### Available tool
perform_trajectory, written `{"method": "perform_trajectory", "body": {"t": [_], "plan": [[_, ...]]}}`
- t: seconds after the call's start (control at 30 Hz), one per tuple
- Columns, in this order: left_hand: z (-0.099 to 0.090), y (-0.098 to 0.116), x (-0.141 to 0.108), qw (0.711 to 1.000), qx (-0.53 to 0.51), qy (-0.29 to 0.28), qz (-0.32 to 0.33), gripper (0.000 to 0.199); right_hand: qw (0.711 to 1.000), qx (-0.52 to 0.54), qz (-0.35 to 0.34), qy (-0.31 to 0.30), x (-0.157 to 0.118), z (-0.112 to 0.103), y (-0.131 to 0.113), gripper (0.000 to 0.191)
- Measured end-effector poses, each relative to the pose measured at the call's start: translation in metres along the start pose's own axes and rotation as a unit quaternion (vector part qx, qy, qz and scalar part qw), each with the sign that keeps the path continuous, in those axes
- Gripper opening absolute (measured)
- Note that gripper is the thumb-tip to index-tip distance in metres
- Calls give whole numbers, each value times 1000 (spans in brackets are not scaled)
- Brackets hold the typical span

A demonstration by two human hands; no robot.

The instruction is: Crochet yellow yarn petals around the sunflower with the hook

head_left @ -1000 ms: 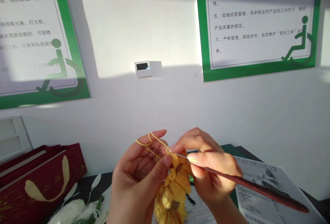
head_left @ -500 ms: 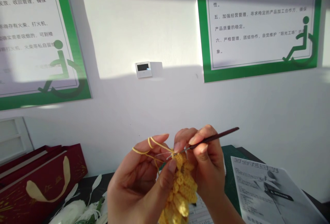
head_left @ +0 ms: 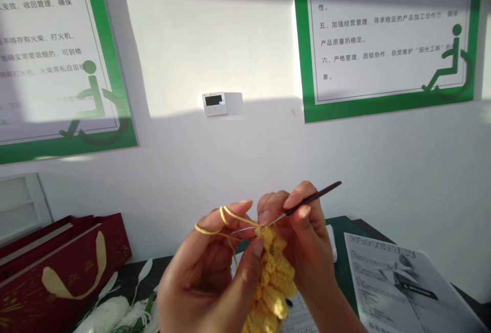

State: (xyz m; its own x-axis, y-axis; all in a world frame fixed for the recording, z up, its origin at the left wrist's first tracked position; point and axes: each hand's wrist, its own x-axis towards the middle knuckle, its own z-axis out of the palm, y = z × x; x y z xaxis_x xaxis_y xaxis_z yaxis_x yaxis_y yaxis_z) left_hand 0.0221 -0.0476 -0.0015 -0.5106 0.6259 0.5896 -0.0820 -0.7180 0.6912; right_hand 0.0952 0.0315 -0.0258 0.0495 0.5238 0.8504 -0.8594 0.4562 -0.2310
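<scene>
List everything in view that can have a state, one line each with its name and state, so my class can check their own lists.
Left hand: pinching the yellow crocheted piece
Right hand: gripping the hook
Hook: metal end at the piece's top
Yellow yarn: looped round a left-hand finger
Wall panel: screen dark
Red bag: handle drooping
Printed sheet: lying face up

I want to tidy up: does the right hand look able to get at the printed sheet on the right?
Probably not just now: the right hand grips the hook, though nothing visible blocks its way to the printed sheet.
</scene>
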Motion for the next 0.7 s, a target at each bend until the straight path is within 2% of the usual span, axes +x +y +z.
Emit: {"method": "perform_trajectory", "body": {"t": [0.13, 0.23, 0.3, 0.4, 0.47, 0.5, 0.6, 0.63, 0.7], "plan": [[-1, 1, 0, 1000, 14, -8, 6, 30, 999, -41, -35, -5, -1, 0, 0, 8], [-1, 0, 1, 1000, 25, 2, 17, 29, 986, -129, -101, -22, 0, -2, -2, 4], [-1, -2, 2, 998, 43, 12, 44, 28, 965, -205, -157, -41, 1, -5, -6, 5], [0, -2, 1, 994, 71, 25, 80, 29, 918, -318, -226, -71, 0, -11, -13, 10], [1, -1, 1, 998, 49, 14, 40, 32, 894, -373, -234, -84, -3, -12, -18, 14], [2, 1, 1, 1000, 23, 2, 2, 33, 892, -385, -219, -84, -5, -12, -19, 16], [4, 4, 4, 993, -50, -28, -106, 33, 919, -361, -141, -63, -11, -11, -19, 17], [4, 5, 5, 990, -63, -29, -122, 34, 925, -352, -130, -59, -12, -10, -18, 17], [4, 6, 7, 987, -74, -27, -136, 38, 919, -360, -147, -62, -11, -10, -16, 19]]}}
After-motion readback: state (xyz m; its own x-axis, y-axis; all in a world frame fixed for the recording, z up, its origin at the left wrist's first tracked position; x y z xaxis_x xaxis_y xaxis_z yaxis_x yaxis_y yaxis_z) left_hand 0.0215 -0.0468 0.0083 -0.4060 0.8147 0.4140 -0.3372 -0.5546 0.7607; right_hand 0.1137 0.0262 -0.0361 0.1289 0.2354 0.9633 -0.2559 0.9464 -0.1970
